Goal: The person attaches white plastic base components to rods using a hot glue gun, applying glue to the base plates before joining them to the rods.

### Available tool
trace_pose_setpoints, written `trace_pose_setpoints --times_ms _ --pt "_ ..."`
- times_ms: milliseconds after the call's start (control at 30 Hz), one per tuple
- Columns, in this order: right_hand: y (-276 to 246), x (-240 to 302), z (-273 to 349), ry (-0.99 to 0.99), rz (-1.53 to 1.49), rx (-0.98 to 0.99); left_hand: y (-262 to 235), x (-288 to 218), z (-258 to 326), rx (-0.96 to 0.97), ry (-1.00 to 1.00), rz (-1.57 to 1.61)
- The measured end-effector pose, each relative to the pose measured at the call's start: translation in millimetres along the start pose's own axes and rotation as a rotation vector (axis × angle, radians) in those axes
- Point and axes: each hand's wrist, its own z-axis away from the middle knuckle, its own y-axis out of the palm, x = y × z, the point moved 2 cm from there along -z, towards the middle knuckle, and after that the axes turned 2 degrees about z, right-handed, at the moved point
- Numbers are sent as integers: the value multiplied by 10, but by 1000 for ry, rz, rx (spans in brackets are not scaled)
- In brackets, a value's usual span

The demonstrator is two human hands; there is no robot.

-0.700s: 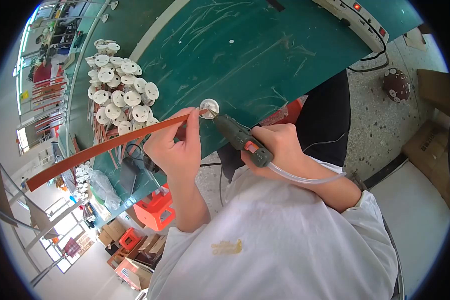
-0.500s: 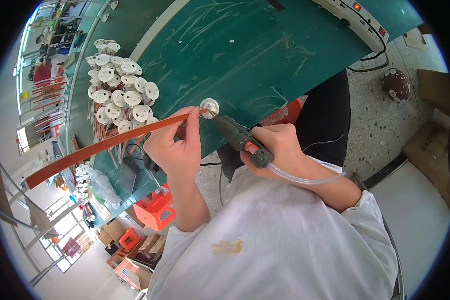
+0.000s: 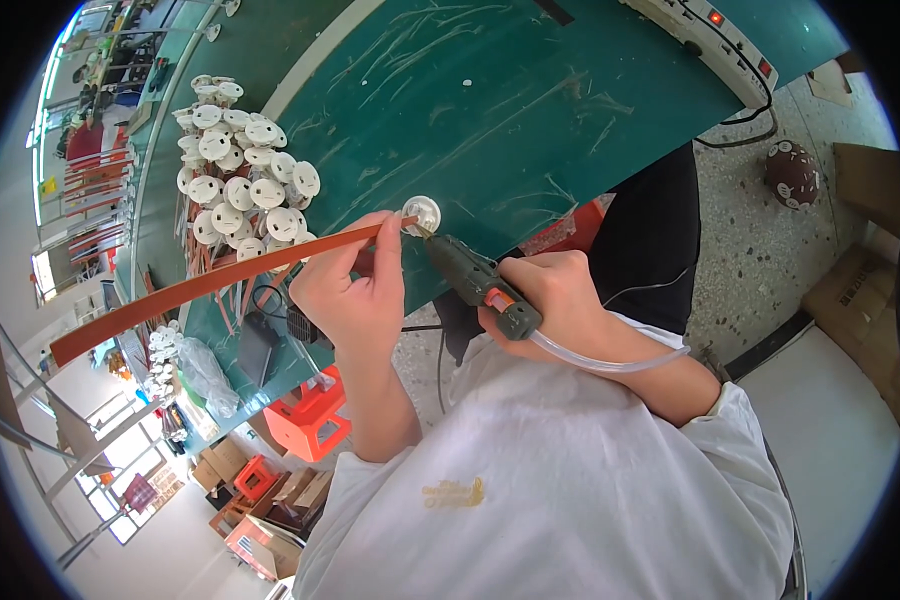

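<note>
Between the thumb and fingers of my left hand [image 3: 355, 285] is a long reddish-brown strip [image 3: 210, 281], pinched near its right end. That end meets a small round white disc [image 3: 423, 214] at the near edge of the green table. My right hand [image 3: 550, 300] is wrapped round a dark green glue gun [image 3: 462, 271] with an orange part and a clear glue stick sticking out of its back. The gun's nozzle points at the disc, close to the strip's end; whether it touches cannot be made out.
Many white discs on strips [image 3: 235, 180] are heaped at the left on the green table [image 3: 490, 120], which carries glue strings. A white power strip [image 3: 710, 50] lies at the far right. Orange-red stools [image 3: 310, 415] stand below, and a dark ball [image 3: 792, 174] rests on the floor.
The nozzle has shifted slightly down, away from the middle of the disc. My left hand keeps its pinch on the strip, nearly still.
</note>
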Motion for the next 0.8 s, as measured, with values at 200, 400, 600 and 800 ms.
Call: trace_pose_setpoints --times_ms 200,400,600,800 --pt "-6 -7 16 -4 6 2 1 -10 -8 -5 -10 -10" --pt "-26 -10 19 -1 6 -5 -2 -26 -6 2 -23 -25" --pt "-20 -7 16 -4 23 -25 -2 -18 9 -2 -26 -21" --pt "-15 -24 -6 8 34 -18 4 -36 -5 -1 -19 -15"
